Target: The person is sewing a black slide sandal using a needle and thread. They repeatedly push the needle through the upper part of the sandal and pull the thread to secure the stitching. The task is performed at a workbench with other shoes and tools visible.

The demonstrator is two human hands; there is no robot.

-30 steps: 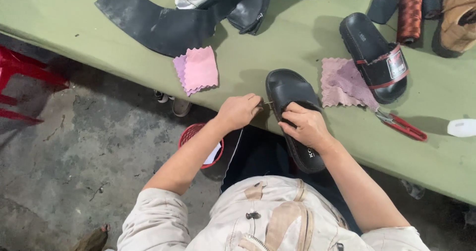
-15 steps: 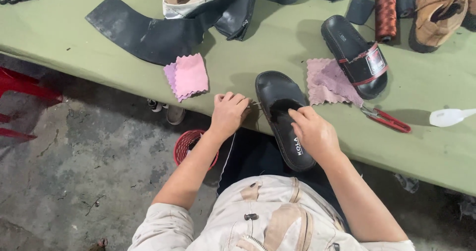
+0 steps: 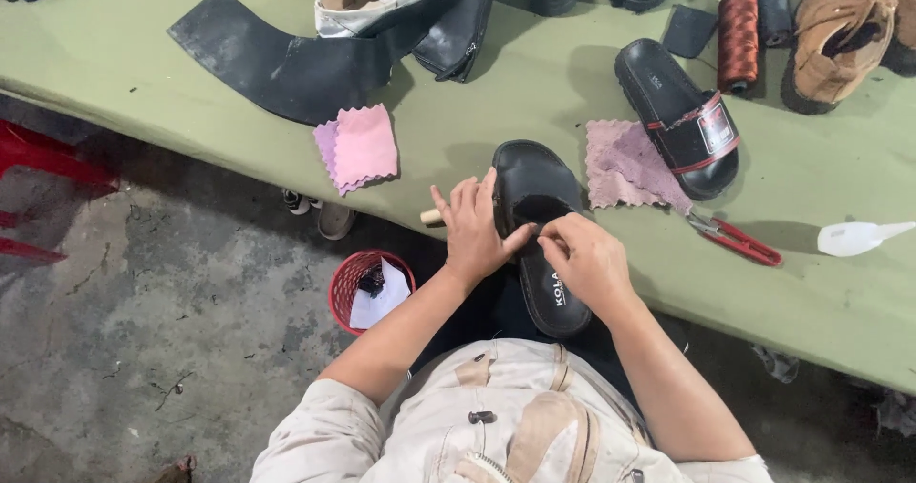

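Hands meet on the black slide sandal (image 3: 537,218) at the green table's (image 3: 143,73) near edge: your left hand (image 3: 474,227) grips its side, fingers spread, while your right hand (image 3: 587,259) pinches its strap. A second sandal (image 3: 668,101) beyond carries a red-and-white label.

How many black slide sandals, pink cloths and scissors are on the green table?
Black slide sandals: 2, one under both hands, one lying apart
Pink cloths: 2
Red-handled scissors: 1
Total: 5
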